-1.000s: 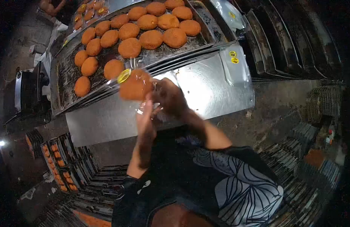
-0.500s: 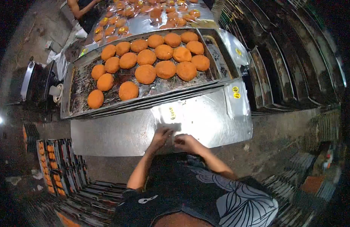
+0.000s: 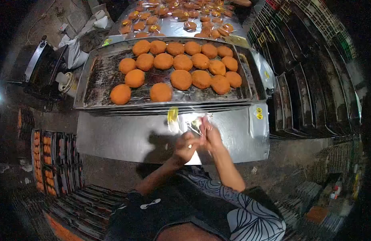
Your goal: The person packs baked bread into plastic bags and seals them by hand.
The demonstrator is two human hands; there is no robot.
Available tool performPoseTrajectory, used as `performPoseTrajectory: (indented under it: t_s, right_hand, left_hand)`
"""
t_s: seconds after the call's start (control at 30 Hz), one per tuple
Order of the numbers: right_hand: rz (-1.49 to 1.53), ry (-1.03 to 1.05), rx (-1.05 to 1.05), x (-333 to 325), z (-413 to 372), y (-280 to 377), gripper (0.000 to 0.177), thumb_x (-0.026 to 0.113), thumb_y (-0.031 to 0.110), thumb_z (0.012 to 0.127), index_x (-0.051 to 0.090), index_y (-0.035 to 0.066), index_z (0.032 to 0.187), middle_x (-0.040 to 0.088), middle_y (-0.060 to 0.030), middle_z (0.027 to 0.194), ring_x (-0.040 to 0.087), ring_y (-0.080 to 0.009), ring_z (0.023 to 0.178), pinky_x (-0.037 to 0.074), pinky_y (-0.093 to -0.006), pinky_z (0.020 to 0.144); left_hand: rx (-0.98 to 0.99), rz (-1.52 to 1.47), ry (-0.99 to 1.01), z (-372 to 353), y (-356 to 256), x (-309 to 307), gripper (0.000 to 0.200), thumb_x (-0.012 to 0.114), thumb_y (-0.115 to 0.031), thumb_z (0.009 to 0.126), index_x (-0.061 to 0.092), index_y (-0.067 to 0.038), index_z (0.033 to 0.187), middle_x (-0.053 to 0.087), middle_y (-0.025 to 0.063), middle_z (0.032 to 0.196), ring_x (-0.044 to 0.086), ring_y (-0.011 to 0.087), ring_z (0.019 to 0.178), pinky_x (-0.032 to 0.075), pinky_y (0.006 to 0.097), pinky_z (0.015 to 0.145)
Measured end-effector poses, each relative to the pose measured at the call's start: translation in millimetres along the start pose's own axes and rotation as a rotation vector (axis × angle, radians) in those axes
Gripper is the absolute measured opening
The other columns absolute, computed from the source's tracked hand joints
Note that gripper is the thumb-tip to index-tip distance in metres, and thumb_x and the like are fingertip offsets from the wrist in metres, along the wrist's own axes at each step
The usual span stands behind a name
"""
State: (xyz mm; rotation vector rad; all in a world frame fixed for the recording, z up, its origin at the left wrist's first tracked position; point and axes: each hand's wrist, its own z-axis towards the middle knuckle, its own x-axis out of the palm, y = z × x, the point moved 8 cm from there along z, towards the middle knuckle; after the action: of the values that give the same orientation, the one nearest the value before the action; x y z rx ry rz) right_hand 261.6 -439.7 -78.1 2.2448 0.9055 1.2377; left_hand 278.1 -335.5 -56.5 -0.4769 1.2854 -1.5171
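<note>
My left hand [image 3: 185, 148] and my right hand [image 3: 210, 136] meet above the shiny metal table [image 3: 109, 136]. A clear plastic bag [image 3: 190, 120] with a yellow label is between them, pinched in the fingers of my left hand. My right hand also has hold of the plastic, its fingers pointing up and blurred. Just beyond the hands, a dark metal tray [image 3: 103, 80] on a stack of trays holds several round orange-brown buns [image 3: 180, 79].
Bagged buns [image 3: 153, 28] cover the table behind the tray. Plastic with yellow labels [image 3: 259, 113] lies at the table's right. Racks of dark trays [image 3: 310, 96] stand on the right, and more filled trays [image 3: 47, 160] at the lower left. A co-worker's arm [image 3: 241, 2] shows at the top.
Both hands have risen and come together, lifting the plastic off the table. The view has shifted, so the tray appears farther right.
</note>
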Motion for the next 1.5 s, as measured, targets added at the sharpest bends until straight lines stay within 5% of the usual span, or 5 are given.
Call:
performPoseTrajectory:
  t_s: [0.37, 0.53, 1.1, 1.3, 1.5]
  right_hand:
    - [-1.816, -0.494, -0.285, 114, 138, 49, 0.059, 0.043, 0.053, 0.076, 0.061, -0.002, 0.078, 0.058, -0.0236, 0.086, 0.056, -0.0364, 0.081, 0.043, -0.0440, 0.072]
    - [-0.925, -0.240, -0.911, 147, 96, 58, 0.045, 0.074, 0.012, 0.056, 0.048, 0.001, 0.091, 0.057, -0.0138, 0.083, 0.056, -0.0222, 0.078, 0.044, -0.0298, 0.071]
    - [-0.885, -0.155, -0.587, 73, 20, 100, 0.011, 0.058, 0.011, 0.075, 0.064, 0.002, 0.080, 0.061, -0.0076, 0.067, 0.058, -0.0133, 0.060, 0.047, -0.0271, 0.057]
    - [-1.235, -0.287, -1.707, 148, 18, 209, 0.028, 0.056, 0.019, 0.076, 0.055, -0.002, 0.094, 0.058, -0.0187, 0.088, 0.055, -0.0318, 0.082, 0.043, -0.0343, 0.073]
    - [-1.163, 0.294, -0.346, -44, -8, -34, 0.019, 0.059, 0.019, 0.077, 0.062, 0.002, 0.085, 0.062, -0.0102, 0.079, 0.057, -0.0161, 0.072, 0.044, -0.0303, 0.068]
  left_hand:
    - [-0.375, -1.250, -0.666, 39, 81, -219, 0.036, 0.046, -0.024, 0.083, 0.038, -0.004, 0.112, 0.048, 0.0117, 0.104, 0.053, 0.0257, 0.093, 0.040, 0.0436, 0.087]
    - [-0.165, -1.304, -0.861, 53, 71, -262, 0.055, 0.043, -0.024, 0.081, 0.020, -0.006, 0.128, 0.041, 0.0149, 0.116, 0.039, 0.0327, 0.111, 0.027, 0.0505, 0.097]
    - [-0.363, -0.807, 0.403, 37, 39, 2, 0.055, 0.049, -0.042, 0.081, 0.040, -0.001, 0.117, 0.047, 0.0138, 0.112, 0.054, 0.0188, 0.087, 0.045, 0.0298, 0.077]
    - [-0.063, -0.332, 0.402, -65, 173, 106, 0.020, 0.067, -0.019, 0.065, 0.058, -0.006, 0.078, 0.055, 0.0134, 0.070, 0.054, 0.0258, 0.074, 0.043, 0.0369, 0.069]
    - [-0.159, -0.007, 0.675, -38, 114, 74, 0.018, 0.057, -0.011, 0.076, 0.059, -0.003, 0.091, 0.059, 0.0131, 0.084, 0.056, 0.0255, 0.079, 0.044, 0.0347, 0.071]
